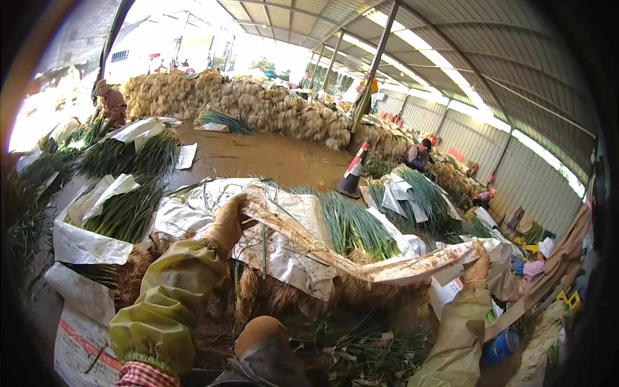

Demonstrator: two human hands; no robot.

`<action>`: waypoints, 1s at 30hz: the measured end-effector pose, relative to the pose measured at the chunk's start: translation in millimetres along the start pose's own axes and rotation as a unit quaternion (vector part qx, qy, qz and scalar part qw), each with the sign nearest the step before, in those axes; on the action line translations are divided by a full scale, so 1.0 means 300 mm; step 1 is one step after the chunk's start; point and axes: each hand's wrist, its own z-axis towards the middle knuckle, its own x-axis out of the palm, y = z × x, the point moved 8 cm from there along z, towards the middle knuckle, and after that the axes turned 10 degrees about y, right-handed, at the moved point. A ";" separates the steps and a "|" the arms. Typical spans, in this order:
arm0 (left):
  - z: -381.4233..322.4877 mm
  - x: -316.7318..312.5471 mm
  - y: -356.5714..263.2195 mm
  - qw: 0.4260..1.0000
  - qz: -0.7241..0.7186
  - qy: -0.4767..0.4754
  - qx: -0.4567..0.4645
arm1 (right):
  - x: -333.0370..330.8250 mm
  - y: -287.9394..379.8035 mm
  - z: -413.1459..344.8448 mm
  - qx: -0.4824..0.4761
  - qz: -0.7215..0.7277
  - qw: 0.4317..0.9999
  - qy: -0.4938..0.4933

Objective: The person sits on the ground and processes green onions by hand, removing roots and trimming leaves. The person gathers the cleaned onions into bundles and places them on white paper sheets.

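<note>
A long, mud-stained strip of white woven plastic sheeting (309,236) is stretched between my gloved hands and sags in the middle. My left hand (225,225) grips its left end, above a white woven sheet (290,205) that covers part of a pile of green onions. The right end is held in my right hand (478,263). Uncovered green onions (358,223) lie behind the strip, their leaves pointing away. Brown roots (271,290) hang along the pile's near side. Both forearms wear yellowish waterproof sleeves.
Sheet-wrapped green onions (128,213) lie to the left. A traffic cone (354,170) stands beyond the pile on the wet floor (271,157). Stacked onions with roots outward (232,101) form a wall behind. Loose leaves (377,346) lie below. Other people work around. A blue bucket (501,346) is at right.
</note>
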 end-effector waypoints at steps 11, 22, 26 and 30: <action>-0.046 0.007 -0.062 0.980 0.137 0.023 0.142 | 0.270 0.121 -0.023 -0.017 -0.088 0.993 -0.079; -0.126 0.113 -0.098 0.571 0.782 -0.128 0.215 | 0.484 0.169 0.013 -0.028 -0.132 0.991 0.022; -0.235 0.329 -0.019 0.550 0.791 0.028 0.267 | 0.594 0.104 0.011 -0.023 -0.110 0.992 0.066; -0.243 0.622 0.064 0.556 0.776 0.098 0.282 | 0.671 0.127 -0.019 -0.017 -0.132 0.987 0.095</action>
